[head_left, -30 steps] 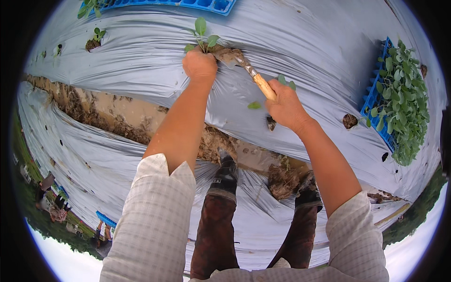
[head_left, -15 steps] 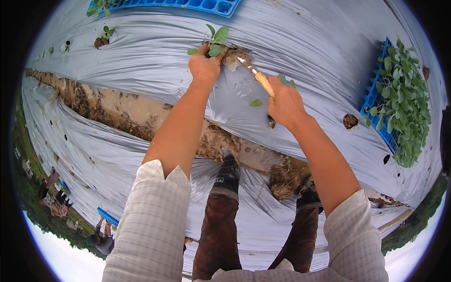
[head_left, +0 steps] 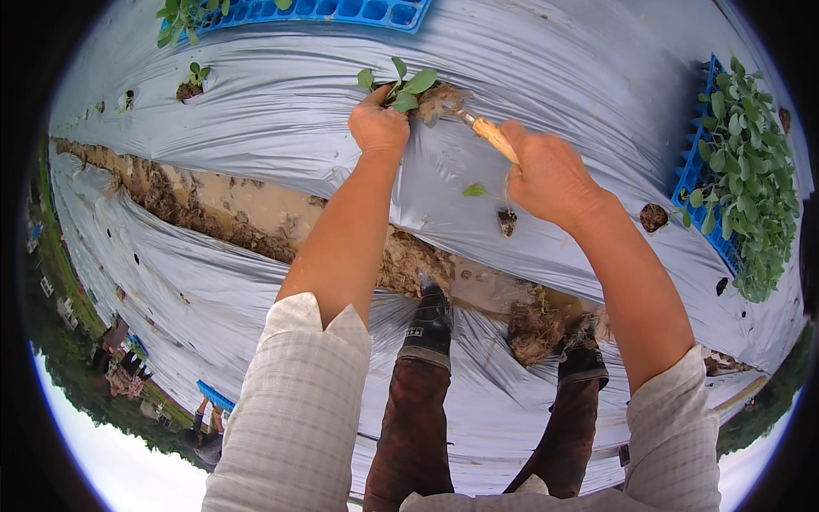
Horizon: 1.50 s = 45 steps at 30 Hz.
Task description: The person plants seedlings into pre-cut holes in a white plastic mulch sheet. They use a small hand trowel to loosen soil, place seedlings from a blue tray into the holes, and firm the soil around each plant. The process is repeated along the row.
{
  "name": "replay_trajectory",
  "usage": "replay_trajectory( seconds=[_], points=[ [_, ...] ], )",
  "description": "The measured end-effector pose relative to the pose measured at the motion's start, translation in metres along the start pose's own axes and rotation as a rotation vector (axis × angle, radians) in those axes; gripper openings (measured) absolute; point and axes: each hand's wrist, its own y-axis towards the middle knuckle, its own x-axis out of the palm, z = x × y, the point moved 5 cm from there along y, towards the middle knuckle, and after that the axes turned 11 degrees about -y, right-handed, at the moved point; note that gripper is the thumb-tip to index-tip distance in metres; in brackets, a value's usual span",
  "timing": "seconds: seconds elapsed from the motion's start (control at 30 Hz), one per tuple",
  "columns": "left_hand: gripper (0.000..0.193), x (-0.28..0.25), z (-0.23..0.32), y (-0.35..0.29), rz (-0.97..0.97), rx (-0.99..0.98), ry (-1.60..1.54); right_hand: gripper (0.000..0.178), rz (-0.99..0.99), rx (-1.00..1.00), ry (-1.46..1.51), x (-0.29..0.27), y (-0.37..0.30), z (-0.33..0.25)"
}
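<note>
My left hand [head_left: 380,126] is at a hole in the silver-grey plastic film, its fingers closed round the base of a green seedling [head_left: 420,82]. The seedling's roots and my fingertips are hidden by leaves and the hole. Wrapped round the wooden handle of a trowel [head_left: 495,139] is my right hand [head_left: 553,175]. The trowel's mud-covered blade lies at the soil just right of the seedling. Below the trowel, a loose green leaf [head_left: 474,189] rests on the plastic film [head_left: 444,171]. A small dark plug of soil [head_left: 508,223] sits nearer to me.
A blue tray full of seedlings [head_left: 742,171] stands at the right; another blue cell tray [head_left: 341,10] lies at the far edge. One planted seedling [head_left: 193,81] is at the far left. A muddy water furrow [head_left: 247,205] crosses near my boots [head_left: 429,320]. Other people are at lower left.
My right hand has moved slightly right and away from me, and the trowel handle now lies flatter. The left hand stays at the seedling. The whole view has shifted a little.
</note>
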Motion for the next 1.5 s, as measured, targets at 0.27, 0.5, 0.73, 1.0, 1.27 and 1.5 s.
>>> replay_trajectory(
  seconds=[0.27,0.5,0.73,1.0,1.27,1.5],
  points=[
    [0.027,0.001,0.016,-0.003,0.006,0.014,0.189,0.027,-0.004,-0.035,-0.085,-0.014,-0.008,-0.004],
    [0.030,0.003,0.020,-0.006,0.024,-0.035,0.321,0.036,-0.011,0.047,0.177,-0.016,-0.082,0.023],
    [0.034,0.005,0.029,-0.008,0.050,0.017,0.469,0.044,-0.017,0.376,0.774,0.056,-0.235,0.058],
    [0.037,0.002,0.019,-0.007,-0.186,-0.087,-0.028,0.044,0.006,0.644,1.070,0.157,-0.359,0.072],
    [0.026,-0.028,0.015,-0.070,0.089,-0.125,-0.218,0.041,0.154,0.778,1.407,0.220,-0.394,0.095],
    [0.019,-0.018,0.018,-0.049,0.145,-0.113,-0.097,0.041,0.164,0.845,1.579,0.240,-0.389,0.109]
  ],
)
